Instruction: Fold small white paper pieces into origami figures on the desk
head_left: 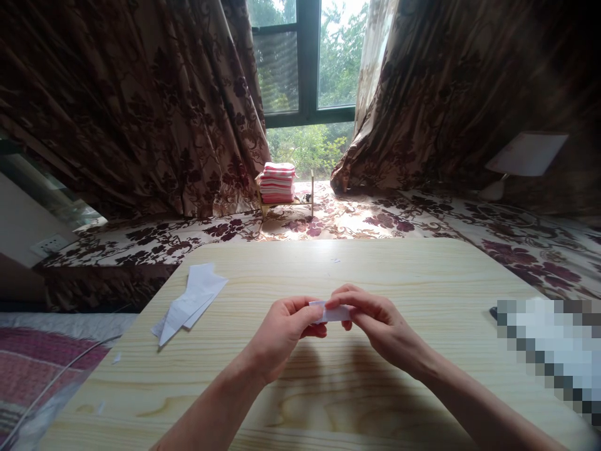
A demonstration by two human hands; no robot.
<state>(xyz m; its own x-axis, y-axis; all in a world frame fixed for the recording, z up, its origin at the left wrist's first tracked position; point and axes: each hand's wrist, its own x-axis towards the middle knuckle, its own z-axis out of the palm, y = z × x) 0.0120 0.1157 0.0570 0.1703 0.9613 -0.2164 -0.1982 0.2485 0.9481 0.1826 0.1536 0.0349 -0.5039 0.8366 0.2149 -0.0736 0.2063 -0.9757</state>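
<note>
Left hand [284,329] and right hand [378,313], both mine, grasp a small folded white paper [337,313] between them, at the middle of the near half of a pale wood-grain counter [263,269]. My left thumb presses on top of the paper's left end with fingers beneath; my right fingertips pinch its upper edge and right end. Holding it from both ends seems to keep so small a piece flat and steady, and my bent wrists bring it squarely before me.

Working from the left: a bed with a reddish patterned blanket [37,363] lies beside the counter, and a thin pale cable [70,366] runs over it. Two tiny paper scraps [117,359] lie near the counter's left edge. Farther in, some loose white paper pieces [190,304] overlap, pointed and angular, perhaps put there to leave room for my hands.

Beyond the counter, a dark floral curtain [178,113] hangs left of a window [307,69]. On the flower-patterned ledge [399,216] below, a small wooden stand [312,194] carries a neat stack of red-and-white folded cloths [277,183]. Another floral curtain [446,113] drapes to the right, with a white-shaded lamp [528,153] in front. On the counter's right side, a pixelated object [554,351] cannot be identified.
</note>
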